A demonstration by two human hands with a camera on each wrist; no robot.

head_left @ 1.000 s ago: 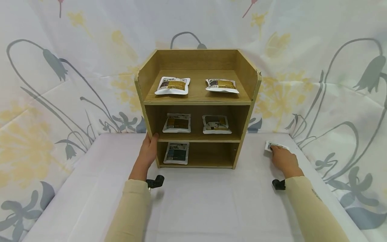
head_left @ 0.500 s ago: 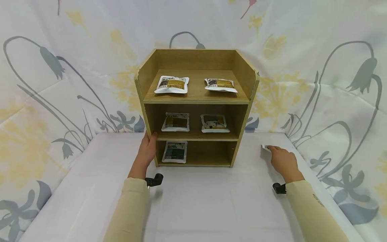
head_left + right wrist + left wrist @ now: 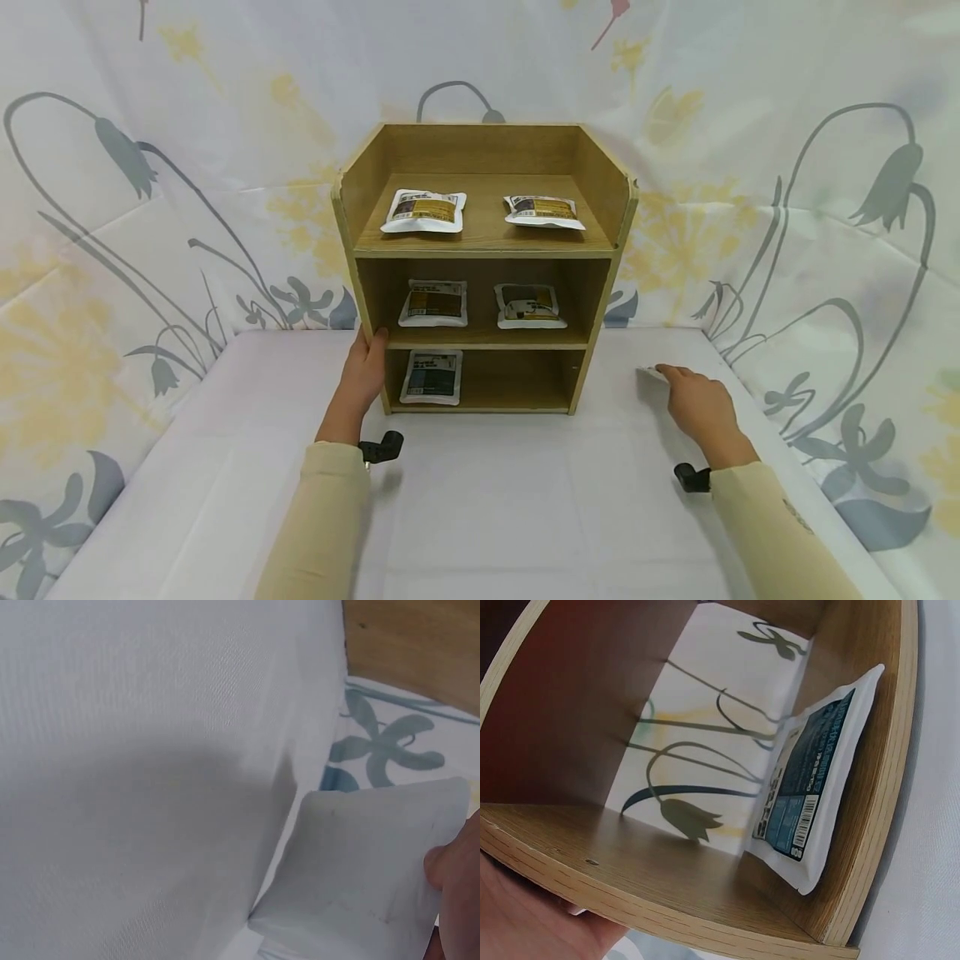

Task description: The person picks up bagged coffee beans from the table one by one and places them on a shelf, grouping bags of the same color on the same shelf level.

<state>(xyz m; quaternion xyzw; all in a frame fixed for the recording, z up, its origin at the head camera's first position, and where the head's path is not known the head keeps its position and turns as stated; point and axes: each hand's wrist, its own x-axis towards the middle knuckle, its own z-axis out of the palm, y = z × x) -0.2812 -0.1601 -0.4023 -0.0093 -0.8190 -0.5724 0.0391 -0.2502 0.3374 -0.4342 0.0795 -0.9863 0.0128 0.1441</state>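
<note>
Right hand [image 3: 697, 404], lower right of frame, pinches a white pouch [image 3: 649, 374]; left hand [image 3: 362, 379] grips the shelf unit [image 3: 483, 246], centre.

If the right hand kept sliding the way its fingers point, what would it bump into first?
The right hand holds a white packet and points up-left toward the wooden shelf. Bare white tabletop lies between them, so it would probably meet the shelf's right side panel first, though depth is hard to judge.

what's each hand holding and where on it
The right hand pinches a white pouch by its right edge. The left hand grips the shelf at its left front upright.
</note>
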